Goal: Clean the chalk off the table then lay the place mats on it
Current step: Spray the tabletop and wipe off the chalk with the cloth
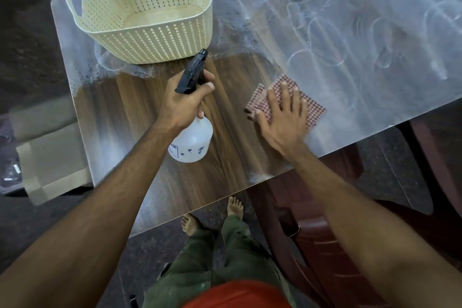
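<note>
A wooden table (140,112) fills the view; white chalk scribbles and smears (350,32) cover its right and far parts, while the patch in front of me shows bare brown wood. My left hand (182,102) grips the black trigger head of a white spray bottle (192,140), held just above the table. My right hand (282,117) lies flat with spread fingers on a folded red-and-white checked cloth (316,110), pressing it onto the table at the edge of the chalked area.
A cream perforated plastic basket (150,42) stands on the table's far left part, with foam or chalk residue at its base. A dark red chair (312,227) sits under the near right edge. Cardboard boxes (50,152) lie on the floor at left. No place mats are in view.
</note>
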